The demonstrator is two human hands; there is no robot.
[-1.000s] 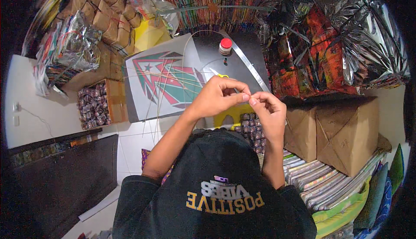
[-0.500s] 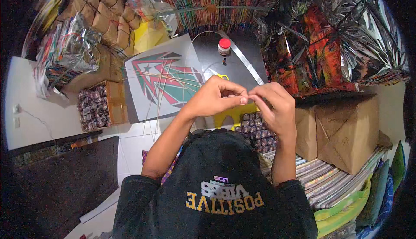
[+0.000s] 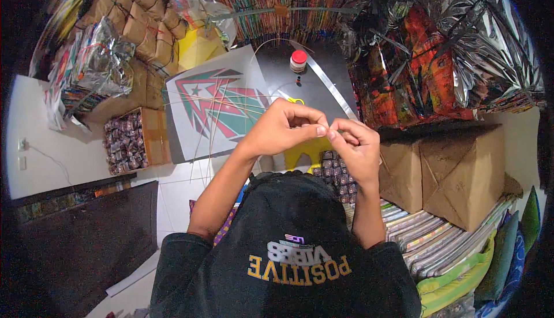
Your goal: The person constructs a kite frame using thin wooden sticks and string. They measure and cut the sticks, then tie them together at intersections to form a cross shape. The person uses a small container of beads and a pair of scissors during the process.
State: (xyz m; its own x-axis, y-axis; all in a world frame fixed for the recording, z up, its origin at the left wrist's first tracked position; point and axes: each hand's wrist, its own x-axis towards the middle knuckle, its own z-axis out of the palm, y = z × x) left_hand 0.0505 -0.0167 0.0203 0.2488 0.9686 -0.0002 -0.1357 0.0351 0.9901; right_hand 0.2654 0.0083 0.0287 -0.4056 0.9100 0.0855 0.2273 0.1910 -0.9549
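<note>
Both hands, left hand (image 3: 285,128) and right hand (image 3: 355,148), meet fingertip to fingertip, pinching thin sticks (image 3: 219,110) fanning leftward over the kite (image 3: 216,104).

Bright, even light from overhead; hard glare flashes off the silver foil wrapping (image 3: 461,58) well beyond the fingertips (image 3: 321,130). Near the fingers all is sharp; fisheye bending and black vignetting swallow the rim.

Goods stacked around a dark work surface

A red-capped jar (image 3: 298,61) stands near the dark surface's (image 3: 314,90) far edge, a printed kite sheet (image 3: 216,107) at its left edge, brown paper parcels (image 3: 456,171) right; silver foil bundles (image 3: 456,47), possibly kites, behind.
</note>
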